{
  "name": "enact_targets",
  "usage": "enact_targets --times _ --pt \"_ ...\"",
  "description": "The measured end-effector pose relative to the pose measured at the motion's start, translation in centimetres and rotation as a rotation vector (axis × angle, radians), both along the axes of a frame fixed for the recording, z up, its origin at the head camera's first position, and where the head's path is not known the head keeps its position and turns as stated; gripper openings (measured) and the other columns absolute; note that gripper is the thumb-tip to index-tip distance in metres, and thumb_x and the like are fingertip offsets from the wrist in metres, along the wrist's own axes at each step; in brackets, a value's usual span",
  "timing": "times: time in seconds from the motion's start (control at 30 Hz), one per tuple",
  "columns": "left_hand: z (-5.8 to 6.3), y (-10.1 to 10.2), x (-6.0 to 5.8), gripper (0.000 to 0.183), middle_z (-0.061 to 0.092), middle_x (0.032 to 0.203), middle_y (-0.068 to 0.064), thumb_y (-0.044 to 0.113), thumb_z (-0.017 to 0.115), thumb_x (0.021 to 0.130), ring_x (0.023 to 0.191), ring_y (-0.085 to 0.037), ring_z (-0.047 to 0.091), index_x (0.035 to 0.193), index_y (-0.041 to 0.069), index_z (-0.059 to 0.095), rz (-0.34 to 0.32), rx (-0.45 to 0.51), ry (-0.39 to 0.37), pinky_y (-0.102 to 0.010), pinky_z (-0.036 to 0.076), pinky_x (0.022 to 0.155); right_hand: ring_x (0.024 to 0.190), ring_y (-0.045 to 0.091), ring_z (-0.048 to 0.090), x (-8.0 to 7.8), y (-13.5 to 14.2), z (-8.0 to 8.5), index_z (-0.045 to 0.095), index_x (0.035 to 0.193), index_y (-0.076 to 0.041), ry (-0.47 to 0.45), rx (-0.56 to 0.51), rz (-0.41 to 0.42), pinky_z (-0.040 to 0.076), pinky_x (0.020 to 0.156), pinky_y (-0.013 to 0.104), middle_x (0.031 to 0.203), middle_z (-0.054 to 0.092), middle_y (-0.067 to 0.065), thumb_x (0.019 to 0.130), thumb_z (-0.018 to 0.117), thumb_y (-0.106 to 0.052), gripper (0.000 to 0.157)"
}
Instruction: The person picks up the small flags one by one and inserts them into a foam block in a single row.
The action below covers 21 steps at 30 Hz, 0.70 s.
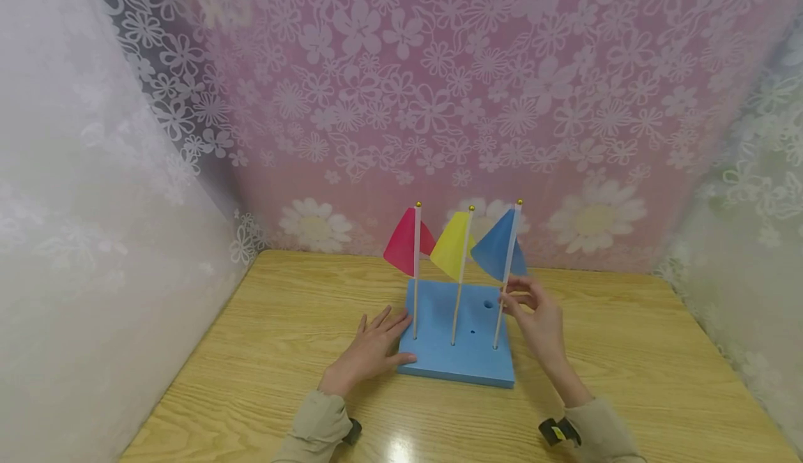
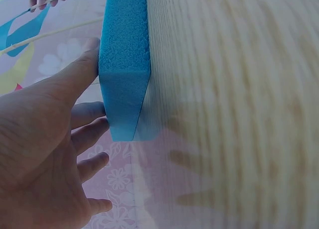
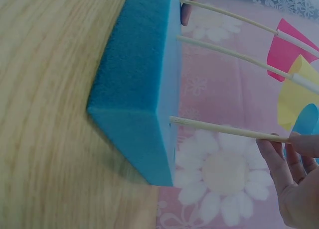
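Observation:
A blue foam block lies flat on the table, with three small flags standing in it in a row. The red flag is at the left, the yellow flag in the middle, and the blue flag at the right, tilted slightly rightward. My right hand pinches the blue flag's wooden stick between thumb and fingers, just below the cloth. The stick's lower end meets the block's top face. My left hand rests against the block's left edge, fingers spread, thumb on its near left corner.
Two holes show in the block's top: a larger hole near the back right and a small hole nearer the middle. The wood-grain table ends at a pink flowered curtain. Pale curtains hang at both sides.

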State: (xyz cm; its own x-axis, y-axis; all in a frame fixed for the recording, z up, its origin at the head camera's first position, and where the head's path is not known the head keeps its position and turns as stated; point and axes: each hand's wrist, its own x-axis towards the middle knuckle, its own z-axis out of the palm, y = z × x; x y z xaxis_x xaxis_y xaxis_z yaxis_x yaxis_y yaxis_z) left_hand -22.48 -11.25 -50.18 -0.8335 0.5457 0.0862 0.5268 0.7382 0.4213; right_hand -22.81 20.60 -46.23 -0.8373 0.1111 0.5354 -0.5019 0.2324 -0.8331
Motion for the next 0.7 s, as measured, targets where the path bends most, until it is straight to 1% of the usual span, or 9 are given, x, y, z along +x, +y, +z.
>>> enact_targets --times 0.17,0.27,0.53,0.7 --pt "0.08 -0.02 0.03 0.076 0.035 0.163 -0.009 0.046 0.066 0.097 0.154 -0.038 0.02 0.157 0.01 0.039 -0.002 0.003 0.0 -0.072 0.011 0.118 0.08 0.011 0.073 0.11 0.12 -0.77 0.063 0.117 0.01 0.007 0.029 0.038 0.061 0.069 0.027 0.102 0.064 0.028 0.091 0.068 0.01 0.026" --pt "0.09 0.0 0.04 0.076 0.034 0.163 -0.009 0.046 0.066 0.097 0.154 -0.039 0.019 0.157 0.01 0.039 -0.004 0.006 -0.003 -0.072 0.011 0.118 0.081 0.008 0.073 0.18 0.17 -1.04 0.063 0.118 0.008 0.007 0.049 0.037 0.061 0.069 0.026 0.103 0.064 0.028 0.092 0.068 0.009 0.026" --pt "0.05 -0.1 0.06 0.076 0.035 0.163 -0.01 0.046 0.066 0.097 0.153 -0.04 0.019 0.157 0.009 0.039 -0.015 0.028 -0.01 -0.073 0.01 0.117 0.084 0.008 0.074 0.31 0.19 -0.72 0.065 0.116 0.007 -0.023 0.052 0.026 0.061 0.072 0.024 0.105 0.066 0.028 0.092 0.069 0.007 0.025" --pt "0.02 -0.34 -0.03 0.075 0.035 0.163 -0.008 0.048 0.064 0.098 0.154 -0.039 0.018 0.157 0.01 0.039 -0.01 0.045 -0.026 -0.072 0.009 0.118 0.086 0.005 0.072 0.4 0.42 -0.57 0.066 0.119 0.005 -0.039 0.081 0.015 0.06 0.075 0.022 0.107 0.068 0.026 0.092 0.069 0.006 0.027"
